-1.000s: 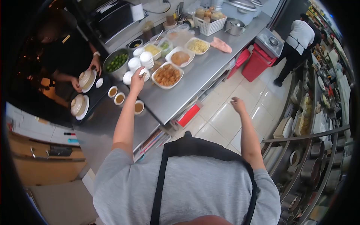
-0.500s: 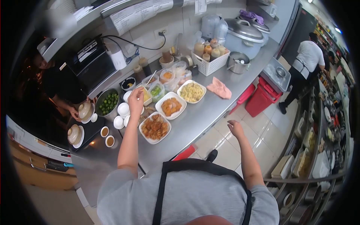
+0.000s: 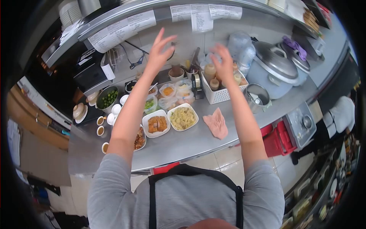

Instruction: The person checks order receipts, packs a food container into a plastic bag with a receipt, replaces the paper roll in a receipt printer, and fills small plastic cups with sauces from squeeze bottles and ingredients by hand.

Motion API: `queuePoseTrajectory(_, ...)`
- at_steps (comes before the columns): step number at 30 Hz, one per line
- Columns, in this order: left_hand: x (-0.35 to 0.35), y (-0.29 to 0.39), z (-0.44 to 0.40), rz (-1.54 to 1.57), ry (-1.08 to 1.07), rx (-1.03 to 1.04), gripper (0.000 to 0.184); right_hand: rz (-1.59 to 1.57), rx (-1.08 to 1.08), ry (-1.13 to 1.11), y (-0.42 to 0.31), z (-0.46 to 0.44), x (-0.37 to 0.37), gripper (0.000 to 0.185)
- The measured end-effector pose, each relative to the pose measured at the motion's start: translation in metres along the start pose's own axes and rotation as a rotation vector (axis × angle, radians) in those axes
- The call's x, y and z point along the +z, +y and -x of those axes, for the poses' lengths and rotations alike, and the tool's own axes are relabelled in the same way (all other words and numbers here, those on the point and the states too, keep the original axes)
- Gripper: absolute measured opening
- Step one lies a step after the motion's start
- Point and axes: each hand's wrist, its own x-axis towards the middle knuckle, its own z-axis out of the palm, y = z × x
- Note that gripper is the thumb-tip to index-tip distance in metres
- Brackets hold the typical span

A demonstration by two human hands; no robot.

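Observation:
Both of my hands are raised above the counter, near the order slips under the shelf. My left hand (image 3: pixel 159 54) holds nothing, its fingers spread below the left slips (image 3: pixel 122 31). Slightly blurred, my right hand (image 3: pixel 223 63) is held up in front of the white basket (image 3: pixel 217 96) of sauce bottles, fingers apart and bare. More slips (image 3: pixel 202 18) hang between and above the hands. Below stand a dish of sliced fried food (image 3: pixel 158 124) and a dish of pale yellow food (image 3: pixel 183 117). My left forearm partly covers a third dish (image 3: pixel 140 139).
A pink cloth (image 3: pixel 216 123) and a steel pot (image 3: pixel 256 96) lie to the right, by a large lidded cooler (image 3: pixel 275 63). Left are a pot of green limes (image 3: pixel 108 98), small sauce cups (image 3: pixel 100 131) and a lidded clay pot (image 3: pixel 79 112). Another person (image 3: pixel 340 116) stands far right.
My left hand has risen from beside the food containers to the slips. My right hand has come up from over the floor to above the basket. The view has shifted toward the shelf.

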Motion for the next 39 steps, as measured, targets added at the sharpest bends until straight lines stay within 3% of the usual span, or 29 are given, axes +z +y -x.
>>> queuePoseTrajectory(3, 0.028, 0.003, -0.047, 0.197, 0.071, -0.102, 0.028, -0.079, -0.085, 0.084, 0.010, -0.066, 0.015, 0.023)
queuePoseTrajectory(5, 0.035, 0.007, -0.062, 0.313, 0.090, -0.167, 0.028, -0.742, 0.259, -0.045, 0.012, -0.089, 0.023, 0.019)
queuePoseTrajectory(7, 0.036, 0.012, -0.068, 0.255, 0.097, -0.339, 0.023, -0.869, 0.369, -0.103, 0.010, -0.096, 0.024, 0.019)
queuePoseTrajectory(9, 0.028, 0.010, -0.062, 0.105, 0.122, -0.295, 0.026, -0.867, 0.459, -0.160, 0.011, -0.099, 0.028, 0.025)
queuePoseTrajectory(11, 0.019, 0.015, -0.047, -0.435, 0.268, 0.208, 0.034, -0.940, 0.488, -0.214, 0.009, -0.095, 0.033, 0.031)
queuePoseTrajectory(12, 0.011, 0.013, -0.039, -0.524, 0.329, 0.268, 0.039, -1.001, 0.541, -0.214, 0.007, -0.089, 0.034, 0.033)
queuePoseTrajectory(13, 0.003, 0.012, -0.032, -0.538, 0.339, 0.260, 0.039, -1.060, 0.597, -0.213, 0.001, -0.082, 0.032, 0.035)
queuePoseTrajectory(15, -0.010, 0.010, -0.018, -0.289, 0.423, -0.070, 0.039, -1.140, 0.663, -0.239, -0.017, -0.066, 0.027, 0.035)
queuePoseTrajectory(17, -0.017, -0.004, -0.017, -0.315, 0.429, -0.124, 0.039, -1.312, 0.656, -0.281, -0.031, -0.053, 0.028, 0.035)
queuePoseTrajectory(21, -0.011, 0.015, -0.033, -0.287, 0.425, -0.058, 0.038, -1.177, 0.535, -0.449, -0.048, -0.054, 0.041, 0.036)
queuePoseTrajectory(23, -0.008, 0.024, -0.047, -0.351, 0.488, 0.098, 0.031, -1.195, 0.573, -0.465, -0.044, -0.074, 0.051, 0.037)
queuePoseTrajectory(24, -0.006, 0.020, -0.053, -0.354, 0.492, 0.096, 0.031, -1.146, 0.477, -0.396, -0.041, -0.086, 0.054, 0.037)
queuePoseTrajectory(26, -0.004, 0.009, -0.064, -0.458, 0.633, 0.239, 0.007, -1.095, 0.386, -0.330, -0.040, -0.105, 0.053, 0.037)
queuePoseTrajectory(27, -0.003, 0.005, -0.064, -0.462, 0.635, 0.232, 0.007, -1.089, 0.386, -0.266, -0.041, -0.110, 0.052, 0.037)
queuePoseTrajectory(29, -0.009, 0.000, -0.055, -0.118, 0.431, -0.224, 0.026, -1.007, 0.367, -0.171, -0.038, -0.111, 0.056, 0.038)
queuePoseTrajectory(31, -0.006, -0.014, -0.045, 0.006, 0.462, -0.132, 0.031, -0.995, 0.337, -0.181, -0.032, -0.109, 0.061, 0.038)
queuePoseTrajectory(33, -0.002, 0.000, -0.034, -0.021, 0.635, -0.071, 0.014, -1.062, 0.445, -0.229, -0.034, -0.103, 0.059, 0.036)
queuePoseTrajectory(36, 0.008, -0.010, -0.029, 0.152, 0.704, -0.081, 0.015, -1.042, 0.497, -0.232, -0.038, -0.101, 0.056, 0.031)
queuePoseTrajectory(39, 0.001, 0.007, -0.016, 0.146, 0.571, -0.203, 0.018, -1.004, 0.511, -0.226, -0.045, -0.098, 0.057, 0.031)
